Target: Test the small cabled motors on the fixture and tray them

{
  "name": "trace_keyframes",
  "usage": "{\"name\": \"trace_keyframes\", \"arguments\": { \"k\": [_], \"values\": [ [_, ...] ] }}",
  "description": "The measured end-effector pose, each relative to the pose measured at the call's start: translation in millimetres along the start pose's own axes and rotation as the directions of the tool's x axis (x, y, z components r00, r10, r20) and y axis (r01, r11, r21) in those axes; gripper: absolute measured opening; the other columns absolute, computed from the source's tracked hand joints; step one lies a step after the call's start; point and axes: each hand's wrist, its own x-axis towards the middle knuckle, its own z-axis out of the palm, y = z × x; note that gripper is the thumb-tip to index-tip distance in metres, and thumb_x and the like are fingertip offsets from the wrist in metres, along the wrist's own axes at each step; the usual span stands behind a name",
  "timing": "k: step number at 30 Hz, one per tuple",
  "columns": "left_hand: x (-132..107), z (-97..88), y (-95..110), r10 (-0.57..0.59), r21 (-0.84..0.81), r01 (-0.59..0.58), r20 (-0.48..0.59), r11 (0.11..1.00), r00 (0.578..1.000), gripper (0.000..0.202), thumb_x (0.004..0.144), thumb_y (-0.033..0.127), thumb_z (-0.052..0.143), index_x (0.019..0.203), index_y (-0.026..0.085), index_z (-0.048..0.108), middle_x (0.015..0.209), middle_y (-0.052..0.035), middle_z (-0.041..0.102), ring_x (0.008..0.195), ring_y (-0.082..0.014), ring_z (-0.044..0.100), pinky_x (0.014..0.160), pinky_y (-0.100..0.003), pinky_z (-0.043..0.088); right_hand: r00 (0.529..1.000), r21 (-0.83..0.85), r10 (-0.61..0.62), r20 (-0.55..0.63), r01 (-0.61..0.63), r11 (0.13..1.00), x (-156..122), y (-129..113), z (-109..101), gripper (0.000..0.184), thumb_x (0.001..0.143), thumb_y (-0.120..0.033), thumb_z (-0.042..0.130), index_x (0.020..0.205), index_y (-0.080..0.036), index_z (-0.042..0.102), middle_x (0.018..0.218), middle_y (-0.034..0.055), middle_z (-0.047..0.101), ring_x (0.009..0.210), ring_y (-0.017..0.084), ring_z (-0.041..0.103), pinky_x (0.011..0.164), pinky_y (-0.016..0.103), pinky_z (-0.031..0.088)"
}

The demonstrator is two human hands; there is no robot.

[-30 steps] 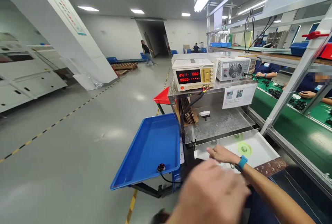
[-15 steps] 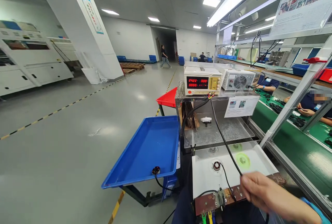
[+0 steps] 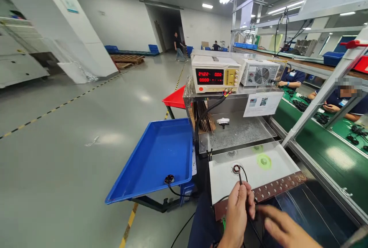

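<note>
Left grip: my left hand [image 3: 237,211] pinches the black lead [image 3: 240,179] between thumb and fingertips, at the near edge of the white tray [image 3: 276,171].
Right grip: my right hand [image 3: 283,229] hangs just beside it with fingers spread loosely; it is blurred, so I cannot tell if it touches anything.
Coil on the tray: one small round coil [image 3: 236,169], at the far end of the lead I hold, lying flat on the white tray on the bench.
Coil in the bin: a second one [image 3: 169,179], with its own black lead, at the near rim of the blue bin [image 3: 155,156].
Green discs: two, one on the tray [image 3: 263,161], one fainter behind it [image 3: 257,148].
Terminal strip: one brown strip [image 3: 276,188] with a row of holes, along the tray's near edge.
Meters: one power supply [image 3: 215,73] with red digits, one fan box [image 3: 260,72] beside it.
Cut off: my right forearm leaves the picture at the bottom; the strip's left end is hidden behind my left hand.
Others: two seated people at the green belt [image 3: 316,140], faces blurred; two more far down the hall.
</note>
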Motion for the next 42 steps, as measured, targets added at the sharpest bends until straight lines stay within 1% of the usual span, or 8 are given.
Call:
{"name": "trace_keyframes", "arguments": {
  "k": [3,6,11,15,18,34,38,42],
  "values": [
    [-9,2.3,-22,0.087,0.249,-0.091,0.031,0.964,0.996,0.053,0.089,0.070,0.057,0.091,0.017,0.064,0.073,-0.0033,0.063,0.063,-0.0162,0.058,0.058,-0.027,0.048,0.965,0.061,-0.129,-0.229,0.146,0.987,28,-9,5,0.056,0.094,-0.068,0.050,0.119,-0.021,0.068,0.109,0.0103,0.068,0.100,0.024,0.063,0.092,0.037,0.050],
    [-14,-8.3,-27,0.108,0.446,-0.145,0.106,0.883,0.988,0.046,0.093,0.058,0.054,0.090,0.016,0.070,0.086,-0.0096,0.070,0.084,-0.0230,0.062,0.079,-0.033,0.051,0.945,0.094,-0.141,-0.294,0.175,0.980,47,-9,16,0.047,0.092,-0.061,0.057,0.089,-0.016,0.068,0.087,0.0060,0.064,0.085,0.019,0.057,0.079,0.030,0.046],
    [-18,-49.0,-12,-0.058,0.763,-0.088,0.162,0.641,0.985,0.052,0.095,0.054,0.053,0.065,0.014,0.066,0.062,-0.0050,0.060,0.061,-0.0158,0.052,0.060,-0.028,0.041,0.971,0.161,-0.147,-0.186,0.178,0.971,54,10,29,0.054,0.096,-0.063,0.051,0.072,-0.015,0.056,0.070,0.0014,0.055,0.068,0.012,0.048,0.065,0.025,0.037],
    [-24,-62.3,-2,-0.014,0.486,-0.014,0.053,0.874,0.998,0.053,0.087,0.064,0.064,0.106,0.014,0.066,0.078,-0.0033,0.062,0.061,-0.0124,0.053,0.052,-0.023,0.042,0.994,0.250,-0.108,-0.008,0.107,0.962,51,13,32,0.056,0.095,-0.068,0.049,0.074,-0.016,0.054,0.060,-0.0023,0.050,0.053,0.010,0.044,0.054,0.023,0.034],
    [-27,-62.6,1,-0.125,0.265,0.107,0.049,0.958,0.991,0.055,0.081,0.065,0.072,0.099,0.014,0.065,0.061,0.0029,0.054,0.051,-0.0086,0.046,0.045,-0.019,0.038,0.985,0.107,-0.172,0.006,0.170,0.980,48,5,35,0.052,0.100,-0.059,0.049,0.079,-0.014,0.064,0.065,-0.0014,0.053,0.060,0.010,0.044,0.059,0.023,0.034],
    [-48,-113.3,-24,-0.557,-0.193,0.588,0.194,0.785,0.808,0.041,0.059,0.037,0.093,0.075,0.014,0.063,0.057,0.0037,0.054,0.045,-0.0102,0.058,0.036,-0.017,0.036,0.945,-0.283,-0.264,0.192,0.311,0.907,41,-1,48,0.029,0.104,-0.027,0.048,0.083,-0.018,0.064,0.076,-0.0008,0.056,0.070,0.010,0.050,0.067,0.023,0.033],
    [-53,-117.4,-32,-0.553,-0.231,0.576,0.159,0.784,0.818,0.046,0.063,0.042,0.092,0.078,0.015,0.058,0.059,0.0056,0.051,0.044,-0.0064,0.053,0.038,-0.015,0.033,0.949,-0.263,-0.261,0.176,0.301,0.917,45,5,54,0.022,0.103,-0.030,0.051,0.099,-0.021,0.071,0.088,0.0014,0.067,0.084,0.013,0.061,0.077,0.023,0.039],
    [-58,-115.3,-32,-0.419,-0.159,0.428,0.091,0.890,0.904,0.046,0.073,0.050,0.086,0.082,0.016,0.056,0.065,0.0049,0.051,0.049,-0.0055,0.052,0.042,-0.015,0.032,0.977,-0.120,-0.145,0.159,0.164,0.979,52,9,58,0.028,0.103,-0.039,0.052,0.098,-0.018,0.071,0.087,0.0029,0.071,0.081,0.014,0.063,0.077,0.024,0.043]
  ]
}}
